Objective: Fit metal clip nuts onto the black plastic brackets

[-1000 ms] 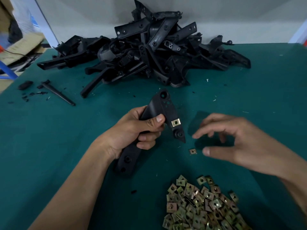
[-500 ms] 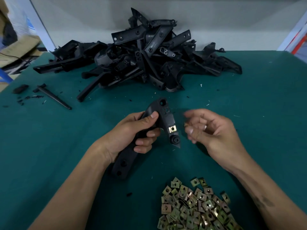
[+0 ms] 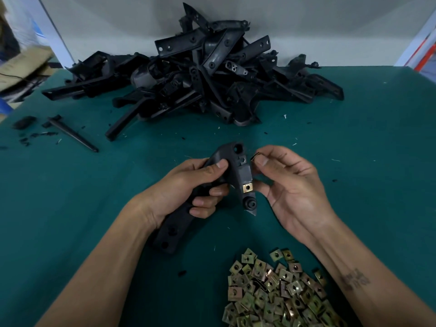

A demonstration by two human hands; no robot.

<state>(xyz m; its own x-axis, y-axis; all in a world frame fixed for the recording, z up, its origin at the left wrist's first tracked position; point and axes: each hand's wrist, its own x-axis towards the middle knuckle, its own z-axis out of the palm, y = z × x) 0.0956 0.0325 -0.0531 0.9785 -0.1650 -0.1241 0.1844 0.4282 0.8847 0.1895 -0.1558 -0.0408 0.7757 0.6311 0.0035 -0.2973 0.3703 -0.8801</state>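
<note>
The left hand grips the black bracket, one clip nut fitted just beside its fingers. The right hand pinches a second clip nut beside the bracket's upper end.

Two hands, one held bracket, two heaps: brackets, clip nuts.

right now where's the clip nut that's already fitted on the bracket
In the head view it sits centre frame, the fitted clip nut on the lower end of the black bracket, just above its round boss, between the left hand and right hand.
</note>
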